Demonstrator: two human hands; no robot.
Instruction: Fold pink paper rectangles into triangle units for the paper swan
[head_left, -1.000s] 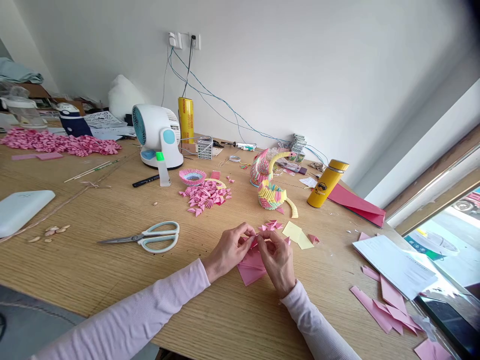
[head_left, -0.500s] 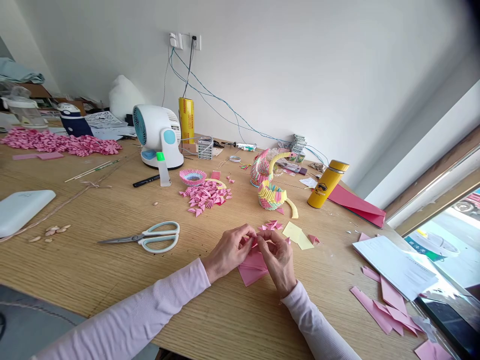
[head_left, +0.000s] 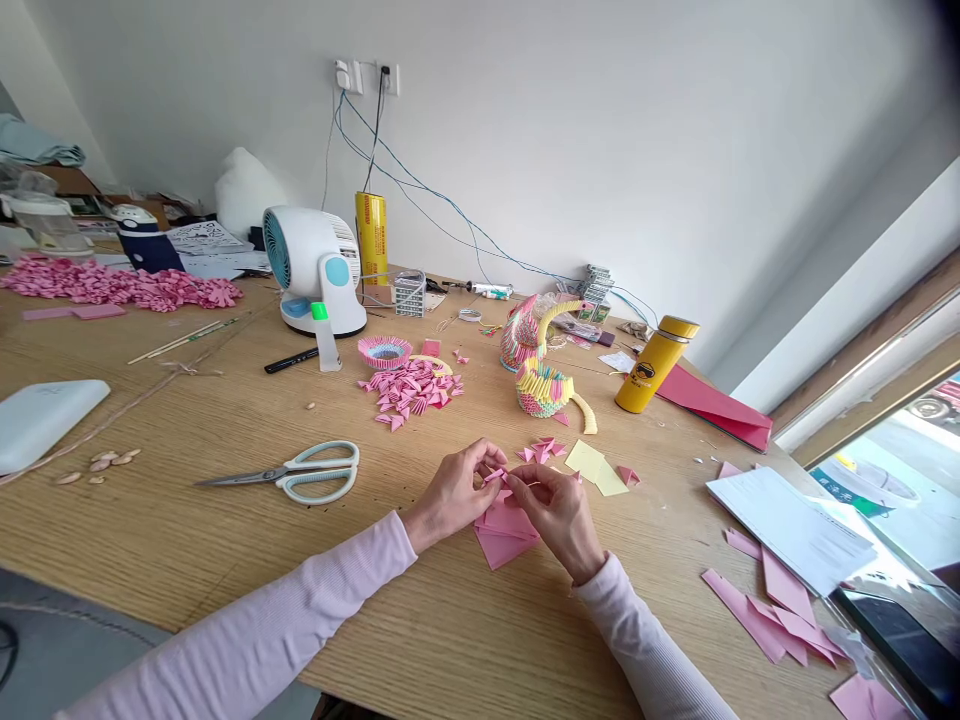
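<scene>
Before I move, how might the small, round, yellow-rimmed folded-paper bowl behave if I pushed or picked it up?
The folded-paper bowl is probably light, since it looks built from small paper pieces. Squeezing might loosen or crush its separate pointed folds. Its rounded sides suggest it could rock if pushed.

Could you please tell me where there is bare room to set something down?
Mostly bare tabletop shows between the scissors and the left sleeve, and between the right hand and the pink paper strips. Pink paper squares crowd the space beside the left hand; folded pink pieces and yellow paper squares lie just beyond both hands.
</scene>
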